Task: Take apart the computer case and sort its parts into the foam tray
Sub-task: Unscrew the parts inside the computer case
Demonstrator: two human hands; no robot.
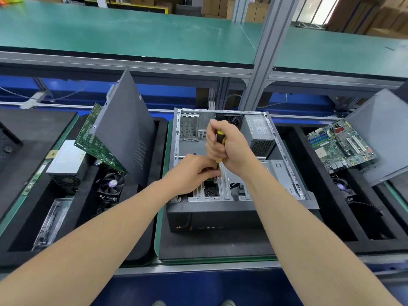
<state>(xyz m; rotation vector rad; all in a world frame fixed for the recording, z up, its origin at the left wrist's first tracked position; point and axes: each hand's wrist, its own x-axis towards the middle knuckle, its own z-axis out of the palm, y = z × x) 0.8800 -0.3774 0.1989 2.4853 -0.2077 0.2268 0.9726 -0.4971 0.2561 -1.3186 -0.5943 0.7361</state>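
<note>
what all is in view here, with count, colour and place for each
computer case: 1, silver with black front, centre, open
screwdriver: 1, yellow and black, upright over case
case power supply: 1, grey, case's far right corner
left foam tray: 1, black, left of case
right foam tray: 1, black, right of case
side panels: 2, dark grey, one leaning in each tray
motherboards: 2, green, one by each panel
fans: 2, black, one in each tray
loose power supply: 1, silver, left tray
shelf: 1, green, behind
left hand: 1, pinches screwdriver shaft
right hand: 1, grips screwdriver handle
</note>
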